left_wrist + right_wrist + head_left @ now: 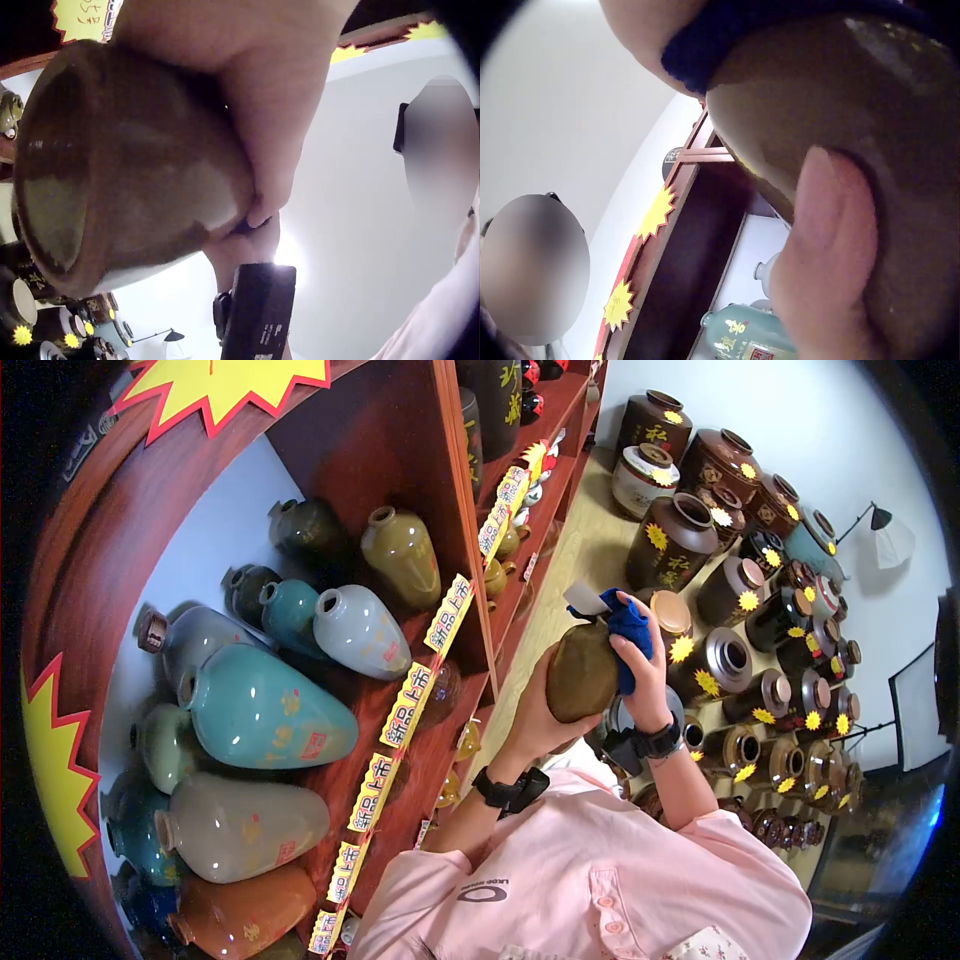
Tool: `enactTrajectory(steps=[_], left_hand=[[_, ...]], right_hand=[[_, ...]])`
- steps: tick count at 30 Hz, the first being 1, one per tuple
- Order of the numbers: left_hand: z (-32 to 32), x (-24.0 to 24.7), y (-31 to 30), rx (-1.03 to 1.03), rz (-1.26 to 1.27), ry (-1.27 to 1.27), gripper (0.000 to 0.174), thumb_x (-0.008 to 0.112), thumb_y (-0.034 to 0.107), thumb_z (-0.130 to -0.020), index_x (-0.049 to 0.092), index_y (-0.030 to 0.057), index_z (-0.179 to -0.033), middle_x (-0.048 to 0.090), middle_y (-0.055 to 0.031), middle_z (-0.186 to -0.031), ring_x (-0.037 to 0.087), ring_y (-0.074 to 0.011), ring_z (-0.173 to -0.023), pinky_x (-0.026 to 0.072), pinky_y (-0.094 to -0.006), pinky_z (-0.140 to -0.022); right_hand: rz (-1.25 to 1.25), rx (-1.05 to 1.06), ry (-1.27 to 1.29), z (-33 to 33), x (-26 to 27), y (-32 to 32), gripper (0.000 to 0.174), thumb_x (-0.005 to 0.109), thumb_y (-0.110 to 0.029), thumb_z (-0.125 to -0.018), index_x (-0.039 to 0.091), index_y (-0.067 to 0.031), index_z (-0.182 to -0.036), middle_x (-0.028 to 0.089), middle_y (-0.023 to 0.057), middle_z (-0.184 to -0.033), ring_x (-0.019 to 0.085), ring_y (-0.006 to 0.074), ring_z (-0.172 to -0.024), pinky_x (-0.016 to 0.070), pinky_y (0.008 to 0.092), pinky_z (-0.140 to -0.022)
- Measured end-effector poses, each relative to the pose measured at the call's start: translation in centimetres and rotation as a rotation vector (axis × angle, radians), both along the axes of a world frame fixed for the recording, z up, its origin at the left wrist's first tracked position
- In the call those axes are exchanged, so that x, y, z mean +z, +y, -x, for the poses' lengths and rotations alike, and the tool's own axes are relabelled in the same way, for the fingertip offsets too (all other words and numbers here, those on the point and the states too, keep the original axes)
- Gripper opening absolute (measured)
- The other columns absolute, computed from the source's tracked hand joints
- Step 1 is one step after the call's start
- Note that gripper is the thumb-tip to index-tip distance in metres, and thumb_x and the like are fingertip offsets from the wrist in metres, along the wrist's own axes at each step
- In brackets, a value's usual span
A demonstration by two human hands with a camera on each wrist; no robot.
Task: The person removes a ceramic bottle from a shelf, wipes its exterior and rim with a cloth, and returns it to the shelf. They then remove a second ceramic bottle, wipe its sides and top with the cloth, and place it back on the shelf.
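In the head view, an olive-brown glazed ceramic jar point(582, 672) is held up in front of the person's chest. The left hand point(540, 710) grips it from the side, its thumb point(832, 217) lying along the glaze in the right wrist view. A blue cloth point(628, 628) is bunched in the right hand point(645, 670), which holds it against the jar's side. In the left wrist view, the jar's round flat base point(56, 195) with a raised edge faces the camera. A whitish strip point(583, 598) sticks out beside the cloth.
On the left, a red-brown wooden shelf point(460, 480) holds several glazed jars, among them a turquoise one point(270, 710), behind a strip of yellow labels point(405, 705). Many dark jars with star tags, such as a large brown one point(672, 545), stand on the right.
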State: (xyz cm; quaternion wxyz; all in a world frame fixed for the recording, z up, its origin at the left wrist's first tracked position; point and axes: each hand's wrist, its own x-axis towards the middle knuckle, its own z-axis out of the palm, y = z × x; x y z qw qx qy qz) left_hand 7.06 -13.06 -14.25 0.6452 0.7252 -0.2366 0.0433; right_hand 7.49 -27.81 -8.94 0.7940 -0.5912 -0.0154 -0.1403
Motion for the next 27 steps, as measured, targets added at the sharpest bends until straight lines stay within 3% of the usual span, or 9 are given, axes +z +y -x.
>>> enactTrajectory(steps=[4,7,10,14,18,22,24,27], left_hand=[[-0.3,-0.9,-0.6,0.064,0.110,0.057,0.094,0.079,0.022,-0.060,0.024,0.0017,-0.133,0.039,-0.0156,-0.128,0.041,-0.0253,-0.118,0.0322,-0.0379,-0.100],[-0.4,0.5,-0.8,0.129,0.416,0.139,0.092,0.078,0.018,-0.061,0.023,-0.0009,-0.132,0.044,-0.0172,-0.123,0.046,-0.0249,-0.114,0.0365,-0.0366,-0.096],[-1.0,1.5,0.4,0.269,0.348,0.051,0.090,0.078,0.016,-0.062,0.023,-0.0005,-0.132,0.044,-0.0147,-0.121,0.046,-0.0226,-0.111,0.0364,-0.0366,-0.095],[-1.0,2.0,1.5,0.224,0.477,0.061,0.093,0.078,0.020,-0.061,0.020,0.0017,-0.132,0.039,-0.0131,-0.122,0.042,-0.0223,-0.112,0.0344,-0.0365,-0.097],[-0.8,-0.2,1.7,0.054,0.782,0.380,0.098,0.077,0.033,-0.065,0.016,0.0029,-0.136,0.035,-0.0126,-0.130,0.039,-0.0221,-0.117,0.0339,-0.0354,-0.097],[-1.6,-0.5,1.6,0.055,0.666,0.325,0.095,0.074,0.034,-0.069,0.015,0.0027,-0.137,0.036,-0.0123,-0.130,0.040,-0.0220,-0.117,0.0342,-0.0347,-0.097],[-1.9,0.2,2.0,0.042,0.554,0.293,0.092,0.073,0.031,-0.071,0.015,0.0024,-0.137,0.037,-0.0127,-0.129,0.041,-0.0219,-0.116,0.0347,-0.0348,-0.097],[-1.5,2.2,1.2,0.126,0.643,0.212,0.089,0.074,0.029,-0.071,0.018,0.0022,-0.135,0.040,-0.0131,-0.125,0.043,-0.0213,-0.113,0.0358,-0.0344,-0.096]], right_hand=[[-0.106,0.013,-0.030,0.5,-0.9,1.3,0.052,0.056,-0.007,-0.082,0.037,-0.0035,-0.131,0.044,0.0073,-0.127,0.044,0.0161,-0.113,0.0338,0.0286,-0.097],[-0.235,0.153,0.197,1.7,-3.7,1.6,0.050,0.054,-0.013,-0.087,0.035,-0.0025,-0.132,0.046,0.0070,-0.126,0.044,0.0154,-0.114,0.0343,0.0282,-0.096],[-0.201,0.275,0.295,2.8,-6.1,1.8,0.044,0.054,-0.017,-0.089,0.039,-0.0028,-0.127,0.050,0.0048,-0.119,0.047,0.0133,-0.108,0.0363,0.0277,-0.094],[-0.443,0.475,0.320,3.3,-5.3,1.6,0.043,0.052,-0.020,-0.089,0.039,-0.0028,-0.126,0.051,0.0069,-0.119,0.049,0.0159,-0.108,0.0403,0.0312,-0.093],[-0.642,0.583,0.397,3.1,-5.3,0.9,0.043,0.052,-0.021,-0.088,0.040,-0.0031,-0.125,0.052,0.0090,-0.118,0.051,0.0186,-0.108,0.0420,0.0338,-0.092],[-0.366,0.401,0.343,3.2,-4.5,1.2,0.045,0.051,-0.021,-0.086,0.039,-0.0032,-0.125,0.054,0.0096,-0.113,0.054,0.0202,-0.103,0.0454,0.0339,-0.087],[-0.384,0.351,0.349,3.3,-4.6,1.2,0.043,0.053,-0.018,-0.085,0.041,-0.0031,-0.124,0.055,0.0094,-0.111,0.055,0.0197,-0.102,0.0464,0.0338,-0.085],[-0.295,0.284,0.327,3.3,-4.4,1.0,0.045,0.058,-0.014,-0.083,0.043,-0.0024,-0.124,0.054,0.0069,-0.113,0.053,0.0152,-0.101,0.0437,0.0299,-0.087]])
